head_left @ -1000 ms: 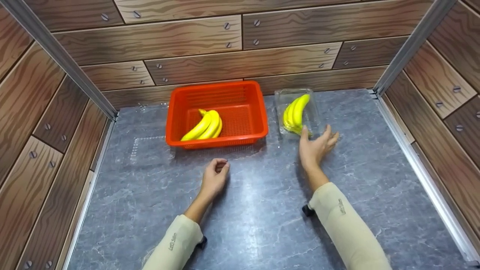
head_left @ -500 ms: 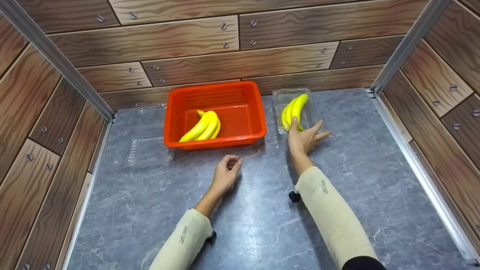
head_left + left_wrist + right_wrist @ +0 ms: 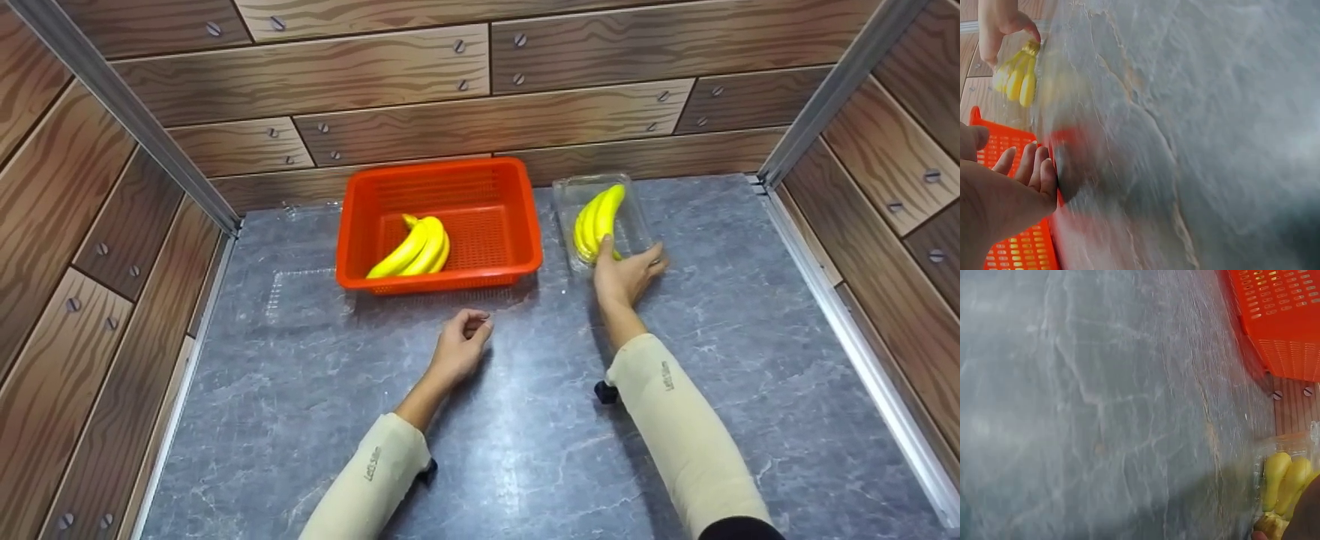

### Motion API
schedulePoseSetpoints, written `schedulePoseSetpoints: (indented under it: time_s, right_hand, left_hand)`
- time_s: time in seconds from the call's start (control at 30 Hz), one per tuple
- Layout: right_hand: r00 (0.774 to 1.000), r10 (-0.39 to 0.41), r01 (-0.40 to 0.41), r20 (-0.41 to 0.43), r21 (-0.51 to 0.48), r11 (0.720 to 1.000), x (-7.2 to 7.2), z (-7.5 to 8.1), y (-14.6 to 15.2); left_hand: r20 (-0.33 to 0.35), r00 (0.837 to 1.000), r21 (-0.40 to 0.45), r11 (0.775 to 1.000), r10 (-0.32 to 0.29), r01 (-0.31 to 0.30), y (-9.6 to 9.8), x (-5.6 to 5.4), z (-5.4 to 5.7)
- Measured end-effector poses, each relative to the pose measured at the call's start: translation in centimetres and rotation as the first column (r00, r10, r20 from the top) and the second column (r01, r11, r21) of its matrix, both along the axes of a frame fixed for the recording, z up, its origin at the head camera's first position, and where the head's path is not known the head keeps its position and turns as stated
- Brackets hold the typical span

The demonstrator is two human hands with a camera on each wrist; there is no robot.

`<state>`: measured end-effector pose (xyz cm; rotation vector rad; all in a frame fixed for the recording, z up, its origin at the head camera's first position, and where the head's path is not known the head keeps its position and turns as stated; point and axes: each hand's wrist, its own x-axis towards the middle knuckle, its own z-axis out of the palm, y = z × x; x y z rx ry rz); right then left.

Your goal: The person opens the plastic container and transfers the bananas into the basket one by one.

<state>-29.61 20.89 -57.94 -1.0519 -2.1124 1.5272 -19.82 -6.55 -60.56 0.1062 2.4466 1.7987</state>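
A yellow bunch of bananas [image 3: 595,217] lies in a clear plastic container [image 3: 634,210] at the back right. At its near right corner, my right hand [image 3: 626,279] grips the container, fingers bent over the right edge and thumb by the banana stem. In the left wrist view, the right hand [image 3: 1002,28] comes over the stem end of the bunch [image 3: 1016,81]. My left hand [image 3: 461,346] is held in front of the red basket [image 3: 442,283], its fingers loosely bent around nothing. A second bunch of bananas [image 3: 420,247] lies inside that basket.
Another clear plastic container [image 3: 304,289] lies low on the grey marbled table [image 3: 525,450] at the left, partly hidden by the basket. Wood-patterned walls [image 3: 405,112] close off the back and both sides, with metal rails [image 3: 847,337] along the edges.
My right hand has moved left and forward onto the container's near end, and its spread fingers have bent in. My left hand has shifted right. The bananas and basket stay in place.
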Motion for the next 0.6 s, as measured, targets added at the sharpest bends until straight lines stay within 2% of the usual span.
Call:
schedulePoseSetpoints:
  time_s: [0.3,0.47,0.6]
  right_hand:
    - [0.997,0.077,-0.077,0.002,0.018,0.997,1.4,0.4,1.6]
    - [0.99,0.137,-0.138,0.029,0.049,0.989,2.5,0.6,3.3]
    - [0.979,0.197,-0.199,0.043,0.061,0.978,3.7,0.7,5.0]
  left_hand:
    - [0.028,0.999,0.023,0.999,-0.031,0.031,2.1,-0.8,0.5]
    - [0.02,0.996,0.037,0.996,-0.082,0.082,4.1,-1.6,0.9]
    - [0.042,0.99,0.037,0.991,-0.133,0.131,5.6,-2.4,1.2]
